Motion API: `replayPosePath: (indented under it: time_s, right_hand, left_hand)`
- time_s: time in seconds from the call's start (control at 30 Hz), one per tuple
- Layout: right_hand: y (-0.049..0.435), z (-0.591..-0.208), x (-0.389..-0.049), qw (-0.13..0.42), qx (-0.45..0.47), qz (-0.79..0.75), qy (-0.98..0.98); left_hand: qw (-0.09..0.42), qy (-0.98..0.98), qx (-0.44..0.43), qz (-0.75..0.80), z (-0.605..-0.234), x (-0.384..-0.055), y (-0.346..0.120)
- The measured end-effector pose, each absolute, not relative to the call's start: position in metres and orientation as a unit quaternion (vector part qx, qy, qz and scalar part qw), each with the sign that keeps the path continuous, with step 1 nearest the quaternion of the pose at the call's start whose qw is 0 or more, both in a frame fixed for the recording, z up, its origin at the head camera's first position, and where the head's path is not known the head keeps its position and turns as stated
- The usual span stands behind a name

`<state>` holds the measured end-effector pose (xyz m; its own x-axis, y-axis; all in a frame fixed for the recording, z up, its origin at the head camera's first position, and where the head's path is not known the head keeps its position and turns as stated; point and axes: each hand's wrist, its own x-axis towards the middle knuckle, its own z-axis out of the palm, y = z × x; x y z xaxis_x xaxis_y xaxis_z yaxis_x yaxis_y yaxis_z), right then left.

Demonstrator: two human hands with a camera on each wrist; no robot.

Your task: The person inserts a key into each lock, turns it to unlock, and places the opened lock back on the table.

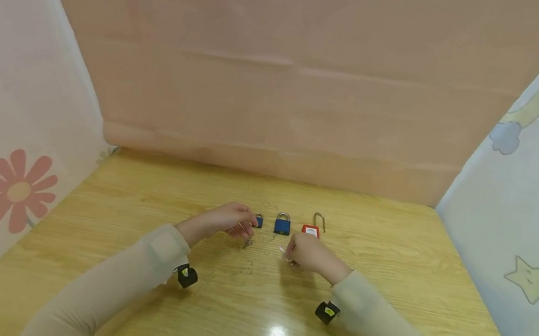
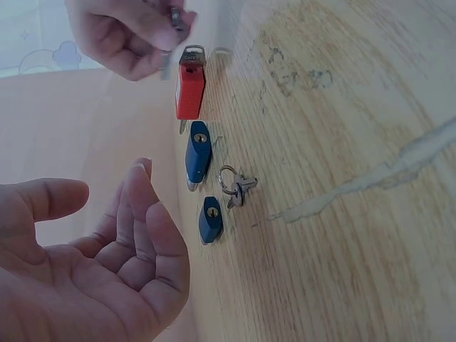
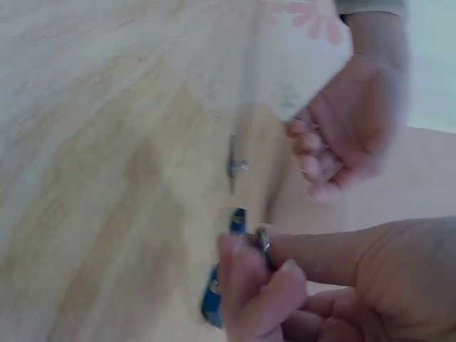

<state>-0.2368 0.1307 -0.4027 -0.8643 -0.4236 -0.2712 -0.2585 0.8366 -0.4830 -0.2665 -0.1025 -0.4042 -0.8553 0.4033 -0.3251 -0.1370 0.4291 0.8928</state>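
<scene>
Wood-grain surface (image 1: 155, 185), bounded at the rear by a peach backdrop (image 1: 279, 105), carries three padlocks in a row. Order from left to right: small blue padlock (image 2: 210, 219), larger blue padlock (image 2: 198, 151), red padlock (image 2: 189, 94). All lie apart from one another, shackle ends pointing away from the person and keyway faces toward the person. Such orientation presumably gives straight key access without turning a lock body.

Lock condition: the shackle (image 1: 320, 213) of the red padlock stands open, one leg clear of the body. What appears to be a key bow (image 2: 192, 60) projects at its keyway face. The larger blue padlock appears closed; the small blue padlock shows too little detail to confirm.

Right hand (image 1: 307, 252): thumb and fingers pinch a small metal item, evidently a key (image 2: 177, 18) with a ring (image 3: 266, 247), raised on the near side of the red padlock. Fingertip hold probably permits fine alignment.

Left hand (image 2: 107, 263): empty, fingers loosely curved, near the small blue padlock. Ringed keys (image 2: 238, 191) lie on the surface just in front of that padlock, likely to remain within reach.
</scene>
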Motion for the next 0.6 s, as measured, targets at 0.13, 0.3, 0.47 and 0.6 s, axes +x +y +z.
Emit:
replayPosePath:
  time_s: [0.13,0.3,0.47,0.6]
  right_hand:
    - [0.144,-0.387,-0.236,0.186,-0.169,-0.292,0.923]
    - [0.155,-0.372,-0.24,0.166,-0.17,-0.334,0.912]
    - [0.157,-0.366,-0.241,0.164,-0.17,-0.345,0.908]
    - [0.156,-0.368,-0.24,0.167,-0.169,-0.344,0.909]
  left_hand:
    - [0.253,0.809,0.078,0.525,-0.403,-0.267,-0.102]
    - [0.247,0.816,0.082,0.516,-0.402,-0.272,-0.096]
    - [0.215,0.843,0.11,0.481,-0.401,-0.281,-0.089]
    - [0.191,0.869,0.141,0.435,-0.397,-0.289,-0.08]
